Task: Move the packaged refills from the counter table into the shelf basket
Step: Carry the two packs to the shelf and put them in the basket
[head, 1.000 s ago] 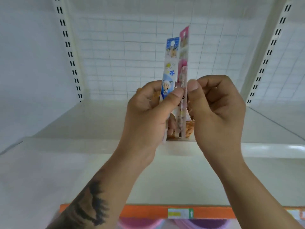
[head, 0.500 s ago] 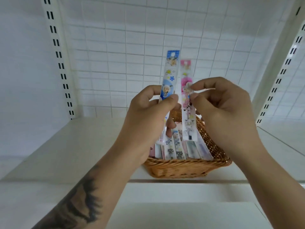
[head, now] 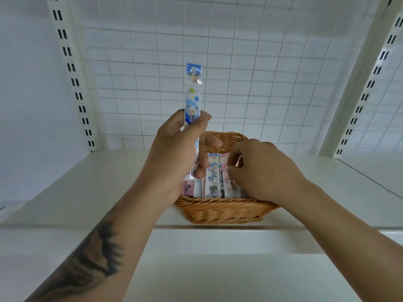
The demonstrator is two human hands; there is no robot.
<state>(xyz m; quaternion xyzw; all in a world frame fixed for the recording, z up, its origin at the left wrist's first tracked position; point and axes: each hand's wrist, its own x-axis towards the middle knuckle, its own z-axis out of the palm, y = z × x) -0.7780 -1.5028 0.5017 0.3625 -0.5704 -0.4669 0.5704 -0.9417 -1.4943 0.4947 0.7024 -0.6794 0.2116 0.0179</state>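
Observation:
A wicker basket (head: 222, 211) stands on the white shelf, with several packaged refills (head: 212, 179) lying flat inside it. My left hand (head: 174, 153) holds a blue packaged refill (head: 193, 97) upright over the basket's left side, thumb and fingers curled round its lower half. My right hand (head: 259, 171) reaches down into the basket's right side and pinches a pink packaged refill (head: 224, 164), lowered among the others. Most of that pink pack is hidden by my fingers.
The white shelf (head: 98, 192) has a wire grid back panel (head: 218, 62) and slotted uprights at the left (head: 74, 83) and right (head: 366, 88). A lower white shelf edge (head: 218, 240) runs in front of the basket.
The right hand has carried the pink refill down from beside the blue one into the basket. The left hand keeps the blue refill upright. The view has tilted down and closer.

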